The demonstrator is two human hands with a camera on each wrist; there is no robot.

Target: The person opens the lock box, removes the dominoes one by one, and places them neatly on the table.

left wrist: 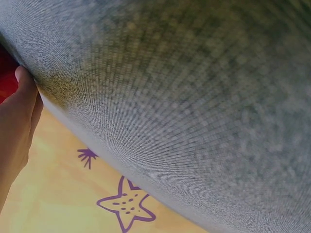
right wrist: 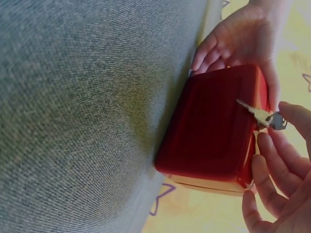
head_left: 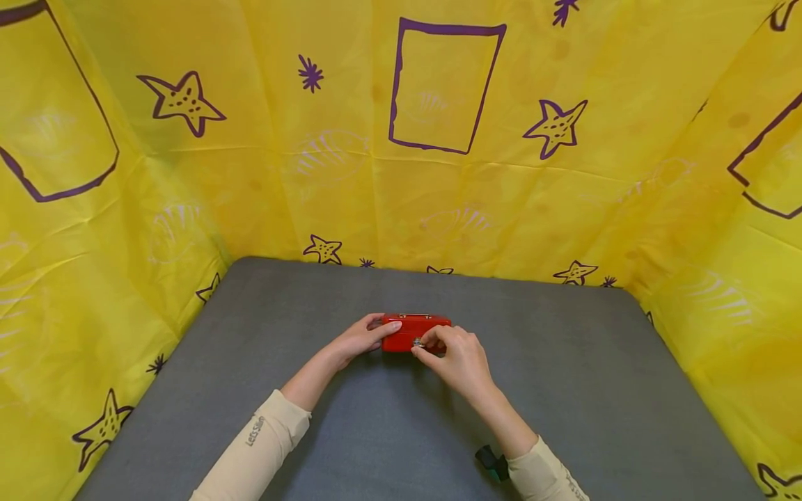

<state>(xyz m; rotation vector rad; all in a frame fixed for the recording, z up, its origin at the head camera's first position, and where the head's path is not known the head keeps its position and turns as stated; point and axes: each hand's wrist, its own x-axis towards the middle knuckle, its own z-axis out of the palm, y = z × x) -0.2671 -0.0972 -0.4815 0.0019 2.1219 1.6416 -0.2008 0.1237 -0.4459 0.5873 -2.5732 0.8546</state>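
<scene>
A small red cash box (head_left: 401, 339) with a metal carrying handle (head_left: 415, 316) on its lid sits on the grey table. My left hand (head_left: 360, 339) grips its left end, thumb on the front edge of the lid and fingers behind. At the front of the box, my right hand (head_left: 460, 358) pinches a key at the lock between thumb and index finger. In the right wrist view a silver key (right wrist: 260, 115) sticks out sideways over the red face, its dark head by the thumb. Only part of the left hand (left wrist: 17, 121) and a red corner show in the left wrist view.
The grey table (head_left: 564, 376) spreads around the box. Yellow cloth (head_left: 351, 195) with purple starfish drawings hangs behind it and on both sides. A black wrist device (head_left: 491, 463) shows beside the right sleeve.
</scene>
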